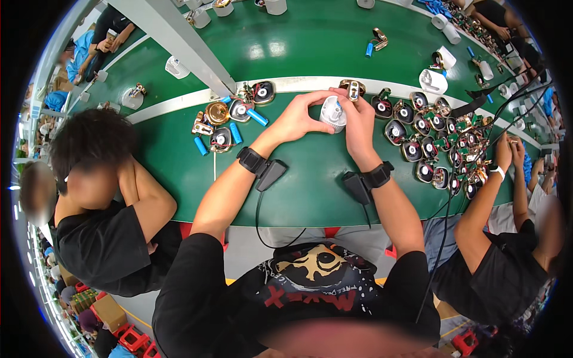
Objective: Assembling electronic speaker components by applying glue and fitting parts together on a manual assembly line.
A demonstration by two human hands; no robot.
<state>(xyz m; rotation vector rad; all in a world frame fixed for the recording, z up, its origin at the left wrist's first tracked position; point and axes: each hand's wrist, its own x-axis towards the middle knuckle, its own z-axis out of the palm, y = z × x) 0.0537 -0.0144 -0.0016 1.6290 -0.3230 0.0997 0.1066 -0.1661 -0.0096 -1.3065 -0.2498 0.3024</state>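
Note:
My left hand [298, 116] is closed around a white plastic housing [332, 114], its thumb along the near side. Grey detail and a bit of blue show in the housing's open end. My right hand [359, 122] meets the housing from the other side, fingers bent. At its fingertips is a gold-coloured metal assembly [354, 89], which the hand seems to grip; the fingers partly hide the contact. Left of my hands lie a blue cylindrical battery [257, 117], several more batteries, and round speaker units such as this black-rimmed one [262, 92].
Many speaker units with circuit boards [427, 124] crowd the green table [286, 179] at right. A white ledge [179, 106] and grey post [185, 48] stand beyond. White housings [433, 81] lie past the ledge. Co-workers sit on both sides; black cables [452, 203] hang at right.

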